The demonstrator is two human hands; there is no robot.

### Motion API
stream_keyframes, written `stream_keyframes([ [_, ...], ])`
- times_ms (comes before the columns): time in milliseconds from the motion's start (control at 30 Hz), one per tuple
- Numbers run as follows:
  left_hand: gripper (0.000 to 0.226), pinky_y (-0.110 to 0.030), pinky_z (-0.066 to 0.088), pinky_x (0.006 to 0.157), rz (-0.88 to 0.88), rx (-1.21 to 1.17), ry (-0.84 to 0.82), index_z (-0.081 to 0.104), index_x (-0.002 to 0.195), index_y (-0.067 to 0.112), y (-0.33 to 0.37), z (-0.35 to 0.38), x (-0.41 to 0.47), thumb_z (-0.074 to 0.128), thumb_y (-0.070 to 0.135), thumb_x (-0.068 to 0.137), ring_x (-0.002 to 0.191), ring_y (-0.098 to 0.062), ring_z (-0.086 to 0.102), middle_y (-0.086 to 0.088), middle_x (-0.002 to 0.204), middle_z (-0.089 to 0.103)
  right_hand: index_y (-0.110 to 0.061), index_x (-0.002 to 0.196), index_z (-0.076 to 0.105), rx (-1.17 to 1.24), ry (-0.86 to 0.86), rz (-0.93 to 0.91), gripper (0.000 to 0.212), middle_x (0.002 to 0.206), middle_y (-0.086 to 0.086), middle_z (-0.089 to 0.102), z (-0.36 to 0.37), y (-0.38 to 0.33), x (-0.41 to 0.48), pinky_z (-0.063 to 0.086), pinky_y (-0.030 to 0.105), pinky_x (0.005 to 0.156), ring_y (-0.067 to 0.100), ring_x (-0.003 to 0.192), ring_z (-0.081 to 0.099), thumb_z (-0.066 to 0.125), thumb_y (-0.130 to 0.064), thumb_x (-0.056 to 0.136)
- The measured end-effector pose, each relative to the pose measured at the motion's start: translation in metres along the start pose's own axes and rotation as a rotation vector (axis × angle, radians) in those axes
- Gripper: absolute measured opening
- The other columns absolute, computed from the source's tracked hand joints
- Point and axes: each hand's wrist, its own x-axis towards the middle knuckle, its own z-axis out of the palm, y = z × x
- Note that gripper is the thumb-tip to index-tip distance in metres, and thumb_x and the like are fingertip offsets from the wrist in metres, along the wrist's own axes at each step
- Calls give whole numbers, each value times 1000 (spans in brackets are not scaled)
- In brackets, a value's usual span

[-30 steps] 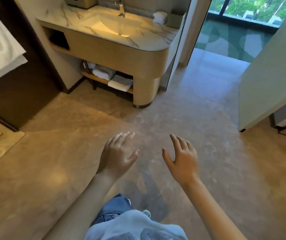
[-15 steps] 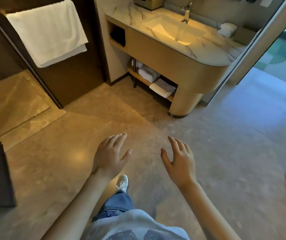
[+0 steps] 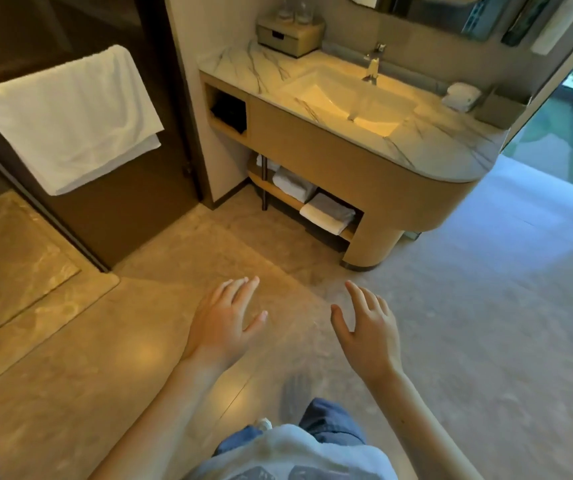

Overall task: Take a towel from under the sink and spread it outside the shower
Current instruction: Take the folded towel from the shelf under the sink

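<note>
Nearest the camera: the hem of a pale grey-blue printed shirt (image 3: 295, 455) and a knee in blue jeans (image 3: 333, 420). The person is standing.

Left hand (image 3: 222, 327) and right hand (image 3: 368, 334) are held out in front, palms down, above the beige stone-tile floor (image 3: 105, 358). The fingers of both are spread and loosely straight, pinching nothing and touching nothing. Judged as arms carried free for the reach, since the towel stage has not begun.

To the left, the sunken marble shower floor (image 3: 11, 251) sits behind a dark door frame. The tile strip just outside it looks like where the towel is meant to go. A large white terry towel (image 3: 70, 116) hangs over the door rail, probably placed for drying after a shower. It is not the task's piece.

Further on, a low wooden shelf (image 3: 279, 192) runs under the basin. On it lie a folded white towel (image 3: 292, 183) and, to its right, a folded grey-and-white towel (image 3: 328, 213), flat with its folded edge facing out, so easy to pull by the front. Both are well apart from the hands. Crouching seems needed.

Above is the curved tan desk with a veined white marble top (image 3: 243, 64), an inset rectangular sink (image 3: 347, 98) and a chrome tap (image 3: 373, 67). Farthest back are a grey-gold box (image 3: 290, 36) and a rolled white cloth (image 3: 460, 95).
</note>
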Motion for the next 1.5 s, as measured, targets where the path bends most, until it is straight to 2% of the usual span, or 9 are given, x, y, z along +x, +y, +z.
stream_keyframes([
  [200,63,-39,39,107,34,-37,-41,37,147,24,-20,6,85,36,58,94,139,-20,34,0,149,42,-15,134,55,-20,25,71,49,129,3,63,19,-1,63,50,43,97,23,117,57,56,-42,94],
  [300,61,-37,36,108,53,-30,-63,36,148,24,-27,15,130,41,54,95,139,-19,33,0,149,43,-14,133,56,-35,21,82,48,128,4,63,32,7,100,50,42,97,23,116,58,56,-41,93],
  [400,62,-30,30,105,79,-18,-67,39,146,24,-33,23,181,37,56,93,136,-18,37,1,146,47,-13,135,54,-21,6,86,49,128,3,62,47,16,148,47,41,98,23,117,56,54,-40,94],
  [533,64,-36,33,108,88,-22,-91,37,146,25,-41,26,261,32,58,92,138,-18,35,2,147,45,-13,135,54,13,3,102,53,129,2,61,65,27,223,46,40,99,21,119,54,49,-43,92],
  [700,64,-34,30,108,105,0,-90,34,148,26,-47,11,362,31,58,92,139,-15,31,4,149,41,-9,131,55,17,26,109,47,119,4,65,71,34,319,50,42,91,24,109,58,59,-33,90],
  [867,62,-34,31,108,147,39,-72,35,148,25,-49,1,449,33,56,94,138,-16,33,3,148,43,-11,133,53,-13,14,108,52,126,5,62,72,36,395,47,43,96,25,115,55,46,-43,94],
  [1000,63,-37,33,108,220,46,-79,39,146,22,-50,0,497,32,56,94,136,-19,37,0,146,46,-8,133,54,-34,56,133,49,125,7,62,76,34,433,47,43,96,27,114,55,57,-35,92],
  [1400,61,-37,26,113,503,-19,-265,34,148,24,-97,2,599,37,53,95,139,-17,31,3,150,41,-7,131,57,-76,210,365,46,125,9,64,120,-12,481,50,45,93,28,114,57,60,-32,92],
  [1500,59,-38,28,112,558,-30,-296,37,147,23,-119,0,616,45,49,94,137,-18,35,2,148,44,-7,131,57,-80,216,420,46,125,9,64,135,-30,493,49,44,94,27,115,57,58,-32,93],
])
